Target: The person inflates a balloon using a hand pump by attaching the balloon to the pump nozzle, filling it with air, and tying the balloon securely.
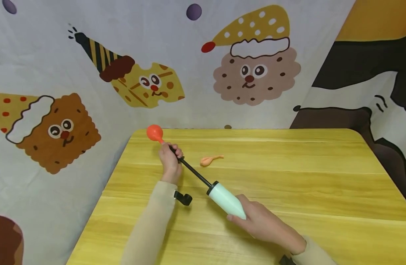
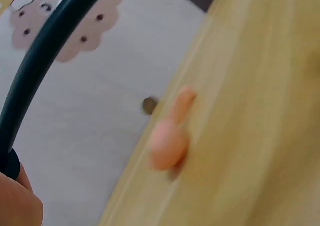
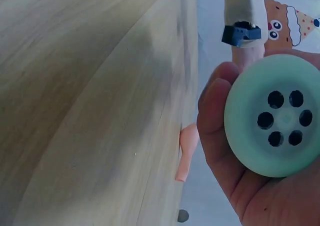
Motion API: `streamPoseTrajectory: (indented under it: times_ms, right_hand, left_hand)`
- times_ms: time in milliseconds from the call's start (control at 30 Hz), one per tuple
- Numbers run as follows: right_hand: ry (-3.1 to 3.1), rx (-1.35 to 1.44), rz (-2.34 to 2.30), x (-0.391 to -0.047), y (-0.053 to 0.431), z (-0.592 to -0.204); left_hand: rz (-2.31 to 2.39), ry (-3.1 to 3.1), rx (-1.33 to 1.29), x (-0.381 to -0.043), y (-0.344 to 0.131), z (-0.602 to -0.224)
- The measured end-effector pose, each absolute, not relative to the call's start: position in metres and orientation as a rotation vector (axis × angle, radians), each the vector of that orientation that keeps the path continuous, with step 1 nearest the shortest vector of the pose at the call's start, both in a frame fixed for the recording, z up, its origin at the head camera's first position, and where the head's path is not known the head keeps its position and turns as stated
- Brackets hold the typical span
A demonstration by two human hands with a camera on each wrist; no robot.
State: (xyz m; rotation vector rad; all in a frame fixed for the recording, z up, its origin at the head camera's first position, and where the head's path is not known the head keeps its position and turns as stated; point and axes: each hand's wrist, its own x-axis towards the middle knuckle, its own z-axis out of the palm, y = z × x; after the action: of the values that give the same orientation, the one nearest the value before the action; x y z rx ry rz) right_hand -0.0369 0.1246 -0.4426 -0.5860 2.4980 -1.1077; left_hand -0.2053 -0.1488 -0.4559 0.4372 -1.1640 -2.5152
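My right hand (image 1: pixel 264 222) grips the mint-green barrel (image 1: pixel 226 200) of a balloon pump from its rear end. In the right wrist view, the fingers of that hand (image 3: pixel 222 151) curl round the pump's holed round end (image 3: pixel 245 146). A black rod (image 1: pixel 196 173) runs out of the barrel toward my left hand (image 1: pixel 170 162). That hand is wrapped round the black far end of the pump, where the neck of a red balloon (image 1: pixel 155 133) sticks out, its body small and rounded. A flat orange balloon (image 1: pixel 207 161) lies on the table to the right of the left hand.
The wooden table (image 1: pixel 299 191) has its back edge close to a cloth backdrop (image 1: pixel 196 84) printed with cartoon cookies and cheese. Black mounts (image 1: pixel 184 198) sit at the wrists over pale sleeves (image 1: pixel 150 221).
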Motion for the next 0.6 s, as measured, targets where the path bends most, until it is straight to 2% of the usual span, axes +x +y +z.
streamPoseTrajectory:
  times_ms: [267,600]
  right_hand:
    - [2.497,-0.570,-1.121,-0.048,0.117,-0.447]
    - [2.504,-0.563,-1.150,-0.080,0.094,-0.446]
  left_hand:
    - [-2.564,-1.215,0.358,-0.187,-0.115,-0.460]
    - [-2.660,-1.255,0.360,-0.171,-0.093,-0.469]
